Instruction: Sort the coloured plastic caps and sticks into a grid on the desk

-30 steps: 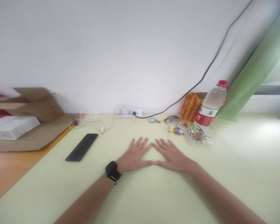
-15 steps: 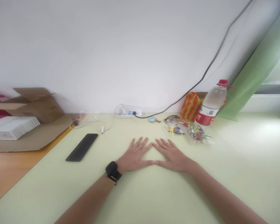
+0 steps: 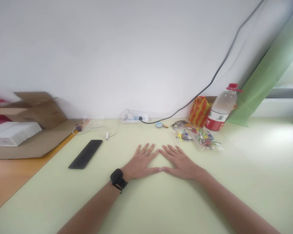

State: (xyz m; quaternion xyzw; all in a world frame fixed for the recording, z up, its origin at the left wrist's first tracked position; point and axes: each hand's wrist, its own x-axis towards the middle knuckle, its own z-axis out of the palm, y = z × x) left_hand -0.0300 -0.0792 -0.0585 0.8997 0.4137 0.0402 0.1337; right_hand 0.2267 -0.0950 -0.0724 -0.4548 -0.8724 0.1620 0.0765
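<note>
My left hand (image 3: 142, 165) lies flat on the pale green table (image 3: 141, 208), fingers spread, with a ring on one finger and a black watch (image 3: 118, 178) on the wrist. Beside it my right hand (image 3: 181, 164) rests palm down, its fingers also apart. The thumbs and index fingertips of both hands meet or nearly meet, framing a triangle of tabletop. Neither hand holds anything. A black phone-like slab (image 3: 86, 154) lies to the left of my left hand. Clear bags of small colourful pieces (image 3: 206, 138) lie beyond my right hand.
Along the wall are a power strip (image 3: 134, 119) with a dark cable, a small round tin (image 3: 159, 124), a red-yellow striped bag (image 3: 199, 111) and a large bottle (image 3: 219, 110). At left, white stacked boxes (image 3: 16, 132) sit on cardboard (image 3: 53, 138). A white cable plug (image 3: 107, 136) lies behind the slab.
</note>
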